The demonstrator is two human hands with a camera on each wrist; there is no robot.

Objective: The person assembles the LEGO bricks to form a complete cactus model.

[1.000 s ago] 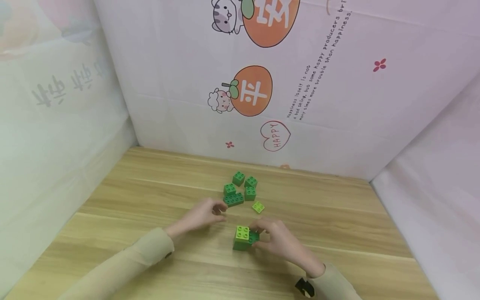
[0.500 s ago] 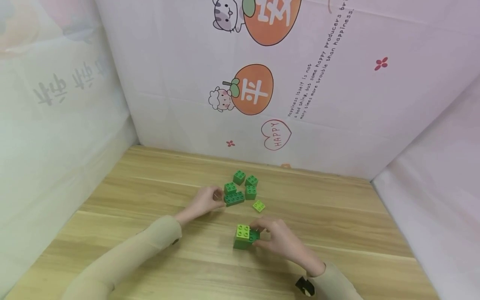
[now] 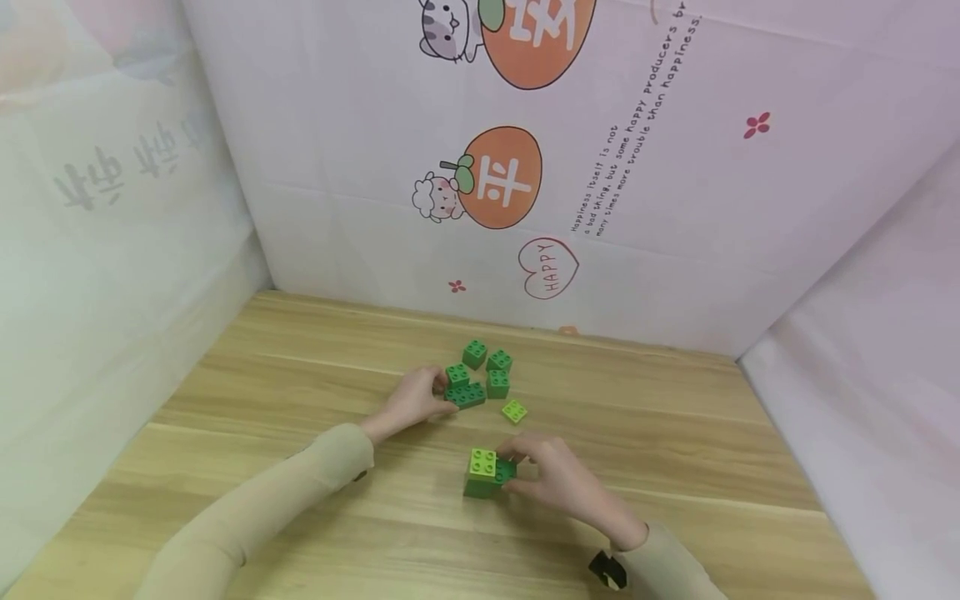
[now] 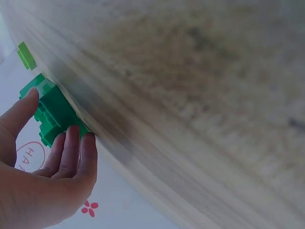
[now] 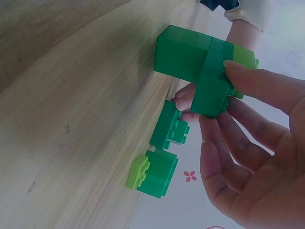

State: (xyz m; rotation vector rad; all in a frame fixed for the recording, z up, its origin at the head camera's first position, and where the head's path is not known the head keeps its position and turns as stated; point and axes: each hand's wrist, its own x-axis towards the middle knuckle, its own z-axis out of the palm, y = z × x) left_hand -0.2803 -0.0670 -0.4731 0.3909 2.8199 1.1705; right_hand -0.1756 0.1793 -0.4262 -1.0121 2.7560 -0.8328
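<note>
My right hand (image 3: 551, 479) pinches the overhanging end of a dark green toy brick in a small stack (image 5: 183, 52). A green block sits beneath that brick and a light green brick (image 3: 483, 462) tops it. My left hand (image 3: 412, 400) is at the left end of a long dark green brick (image 3: 467, 396). Its thumb touches the near side in the left wrist view, its other fingers curve around the far side. A smaller green brick (image 3: 457, 375) lies directly behind, partly covered by those fingers.
Close by stand more green bricks: one at the back (image 3: 474, 354), another to its right (image 3: 500, 361), and one in front (image 3: 498, 383). A flat light green brick (image 3: 514, 411) lies nearer me. White printed cloth (image 3: 360, 208) walls the wooden table (image 3: 637, 417).
My left hand has moved right and away from me, its fingers coming around the long green brick. My right hand stays on the stack.
</note>
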